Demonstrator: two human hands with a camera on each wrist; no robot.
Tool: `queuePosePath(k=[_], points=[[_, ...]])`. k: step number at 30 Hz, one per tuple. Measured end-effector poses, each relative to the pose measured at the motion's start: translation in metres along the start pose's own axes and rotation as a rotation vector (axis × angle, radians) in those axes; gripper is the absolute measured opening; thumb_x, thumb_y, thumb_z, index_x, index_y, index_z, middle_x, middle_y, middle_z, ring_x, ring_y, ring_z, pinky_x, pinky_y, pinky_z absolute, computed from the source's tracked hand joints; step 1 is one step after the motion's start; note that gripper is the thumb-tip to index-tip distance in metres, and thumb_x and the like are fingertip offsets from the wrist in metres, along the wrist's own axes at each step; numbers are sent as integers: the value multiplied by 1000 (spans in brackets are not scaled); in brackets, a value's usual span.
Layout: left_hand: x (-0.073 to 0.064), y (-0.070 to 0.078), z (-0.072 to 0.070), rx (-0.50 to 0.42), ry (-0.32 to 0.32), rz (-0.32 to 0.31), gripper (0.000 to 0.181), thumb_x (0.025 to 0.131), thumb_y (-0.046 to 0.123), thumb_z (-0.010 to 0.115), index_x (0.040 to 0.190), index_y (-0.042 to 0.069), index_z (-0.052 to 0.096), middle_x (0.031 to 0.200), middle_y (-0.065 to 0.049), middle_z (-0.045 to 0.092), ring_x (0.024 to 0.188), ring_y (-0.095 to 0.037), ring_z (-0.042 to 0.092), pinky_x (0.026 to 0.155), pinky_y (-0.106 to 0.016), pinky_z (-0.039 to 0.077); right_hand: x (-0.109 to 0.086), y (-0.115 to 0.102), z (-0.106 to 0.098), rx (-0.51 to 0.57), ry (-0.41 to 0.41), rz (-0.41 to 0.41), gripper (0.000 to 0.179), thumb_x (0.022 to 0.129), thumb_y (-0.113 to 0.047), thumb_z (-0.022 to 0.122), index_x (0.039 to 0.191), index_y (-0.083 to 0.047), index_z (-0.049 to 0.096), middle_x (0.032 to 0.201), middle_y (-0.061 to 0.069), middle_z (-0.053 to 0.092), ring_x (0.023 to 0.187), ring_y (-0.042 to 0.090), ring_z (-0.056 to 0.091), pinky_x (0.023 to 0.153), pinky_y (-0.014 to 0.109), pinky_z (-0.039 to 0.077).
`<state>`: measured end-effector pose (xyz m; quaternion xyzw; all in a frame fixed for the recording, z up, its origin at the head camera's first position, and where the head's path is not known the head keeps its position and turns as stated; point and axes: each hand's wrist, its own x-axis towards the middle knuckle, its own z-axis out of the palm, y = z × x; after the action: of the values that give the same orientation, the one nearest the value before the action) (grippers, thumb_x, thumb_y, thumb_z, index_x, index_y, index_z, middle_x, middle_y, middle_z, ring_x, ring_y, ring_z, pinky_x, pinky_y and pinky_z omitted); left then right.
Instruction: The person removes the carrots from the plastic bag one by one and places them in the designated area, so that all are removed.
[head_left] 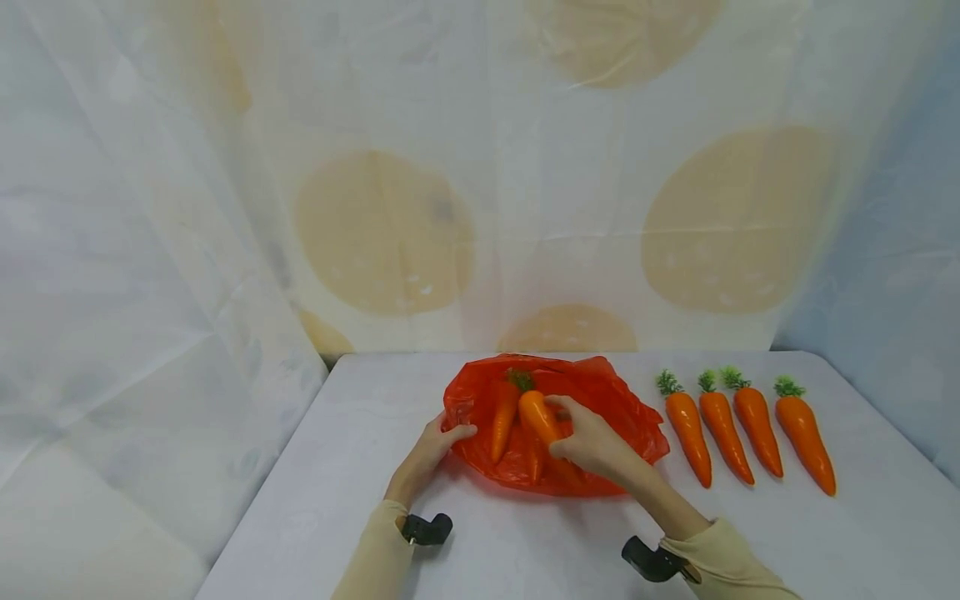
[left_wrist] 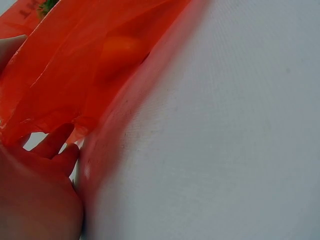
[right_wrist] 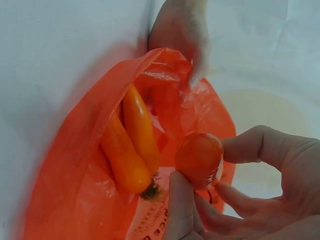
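A red plastic bag [head_left: 630, 417] lies with its mouth spread wide on the table. My left hand [head_left: 435, 442] pinches its left rim, thumb over the inside and fingers behind the plastic. In the left wrist view those fingers [left_wrist: 62, 147] curl against the bag's outside. My right hand [head_left: 596, 437] grips a carrot [head_left: 537, 414] between thumb and fingers over the bag's opening. The right wrist view looks at this carrot [right_wrist: 199, 157] end-on. Inside the bag are other carrots [right_wrist: 122, 157], lying side by side, with a bit of green top [right_wrist: 151, 189] near them.
Several carrots [head_left: 806, 442] with leafy green tops lie in a row on the table's right side. The white table [head_left: 337, 450] ends at a hanging pale curtain [head_left: 558, 250] with tan circles. Black wrist cameras [head_left: 427, 529] stick out from both sleeves.
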<state>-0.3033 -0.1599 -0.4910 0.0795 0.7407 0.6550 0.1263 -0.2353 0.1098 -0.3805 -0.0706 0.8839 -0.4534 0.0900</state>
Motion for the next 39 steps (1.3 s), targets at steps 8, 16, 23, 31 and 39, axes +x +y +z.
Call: queuePosePath(k=[8,16,23,31,39], points=[[-2,1,1,1,1,-2,60,95,35,64,148,22,39,137,-1,57,120,-21,55,107,-39,45,-14,-1,-15,-7,-39,-43,70,78,-1,68,144,-12,46,134,15,54,107,27,54,80,36,57],[-1,2,0,0,-10,9,58,96,33,62,147,21,39,136,-2,57,119,-22,55,105,-39,46,-23,0,-42,-20,-74,-120,71,78,-2,66,145,-11,44,138,20,50,109,29,53,74,32,53],[0,0,0,9,-9,2,58,96,33,62,148,21,39,137,-2,57,119,-21,55,106,-38,45,-30,5,-68,-12,-95,-125,74,80,-3,64,148,-7,37,142,26,44,110,34,55,78,37,56],[0,-1,0,18,-4,8,59,96,34,63,147,21,39,138,-1,56,121,-21,53,107,-39,45,-28,28,-99,2,-44,-107,78,80,-1,62,152,-10,32,145,28,38,101,31,57,71,38,59],[-1,0,-2,14,-2,5,57,96,34,62,147,20,39,137,-2,56,120,-21,54,106,-38,45,-18,78,-135,-162,100,-94,75,87,-4,58,153,-1,24,145,34,35,107,42,56,76,44,58]])
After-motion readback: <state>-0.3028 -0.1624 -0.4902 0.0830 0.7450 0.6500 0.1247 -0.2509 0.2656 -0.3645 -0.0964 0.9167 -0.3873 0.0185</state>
